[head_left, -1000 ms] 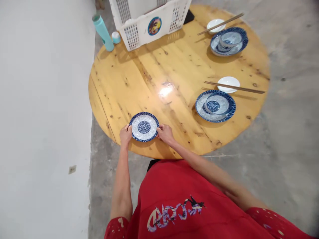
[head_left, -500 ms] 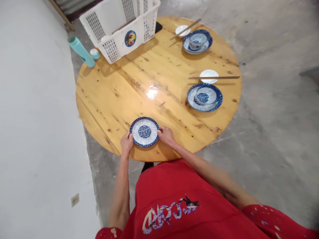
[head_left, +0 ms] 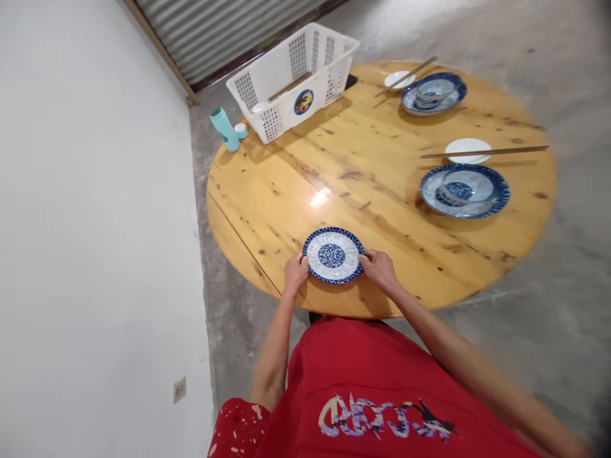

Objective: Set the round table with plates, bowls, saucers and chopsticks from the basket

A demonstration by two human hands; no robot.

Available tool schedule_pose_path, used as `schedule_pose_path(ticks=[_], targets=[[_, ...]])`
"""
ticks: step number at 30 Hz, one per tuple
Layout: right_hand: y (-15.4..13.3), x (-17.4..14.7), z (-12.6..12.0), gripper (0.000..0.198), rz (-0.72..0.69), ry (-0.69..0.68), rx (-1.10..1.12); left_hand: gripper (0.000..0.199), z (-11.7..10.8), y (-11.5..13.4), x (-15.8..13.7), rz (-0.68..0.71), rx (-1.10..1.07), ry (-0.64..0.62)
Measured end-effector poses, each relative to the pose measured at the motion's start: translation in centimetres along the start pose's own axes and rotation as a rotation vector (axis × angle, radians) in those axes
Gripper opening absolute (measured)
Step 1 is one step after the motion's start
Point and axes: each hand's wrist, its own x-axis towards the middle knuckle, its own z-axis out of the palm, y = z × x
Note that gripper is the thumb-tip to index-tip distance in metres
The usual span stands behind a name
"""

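Observation:
A blue-and-white patterned plate [head_left: 331, 256] is at the near edge of the round wooden table [head_left: 286, 197]. My left hand [head_left: 296, 272] grips its left rim, thumb over the edge. On the opposite rim, my right hand [head_left: 380, 270] is closed in the same way. The plate's face is bare, and I cannot tell whether its underside rests on the wood. To the right is another patterned plate [head_left: 500, 191] with a clear glass bowl [head_left: 461, 191] in it. Beyond that one lies a white saucer [head_left: 468, 146] with chopsticks [head_left: 518, 151] across it.
A white plastic basket [head_left: 286, 105] stands at the back left, chopsticks inside. Beside it are a teal bottle [head_left: 225, 130] and its cap [head_left: 241, 131]. A further plate [head_left: 456, 102] with a bowl sits at the far right, near a saucer [head_left: 395, 79]. A white wall [head_left: 105, 222] rises on the left.
My view has shifted, so everything appears farther right and more of the basket shows. Both hands keep hold of the plate, which has hardly moved on the table.

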Motion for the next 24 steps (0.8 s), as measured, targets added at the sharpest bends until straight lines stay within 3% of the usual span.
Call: schedule_pose_path(ticks=[12,24], targets=[[-1.9,0.7,0.9,0.022,0.115,0.097,-0.230,0.030,-0.6,-1.7,3.6,0.142,-0.062,-0.017],[-2.2,0.4,1.2,0.025,0.110,0.074,-0.288,0.029,-0.4,-2.1,4.1,0.142,-0.085,0.008]])
